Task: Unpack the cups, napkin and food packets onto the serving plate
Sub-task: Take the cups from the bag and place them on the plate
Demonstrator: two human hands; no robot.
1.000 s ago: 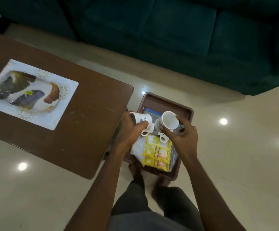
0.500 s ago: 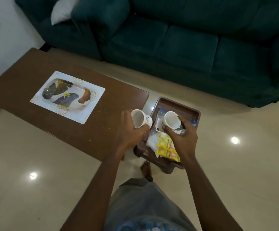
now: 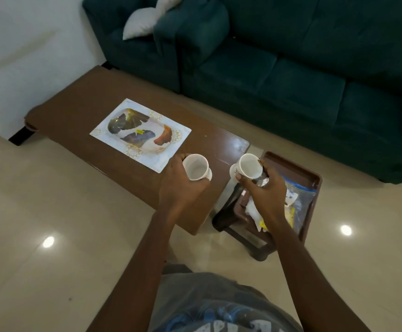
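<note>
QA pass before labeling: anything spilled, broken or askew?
Nothing spilled or broken. The left hand and right hand hold the left cup and right cup tilted, both empty; the tray seems to overhang its stool.

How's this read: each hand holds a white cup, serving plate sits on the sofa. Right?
One error. In the head view the left hand grips one white cup and the right hand the other cup, but the serving plate lies on the brown table.

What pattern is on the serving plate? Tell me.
White serving plate with dark leaf-like shapes, one orange-brown, and gold rosettes near the corners; head view.
</note>
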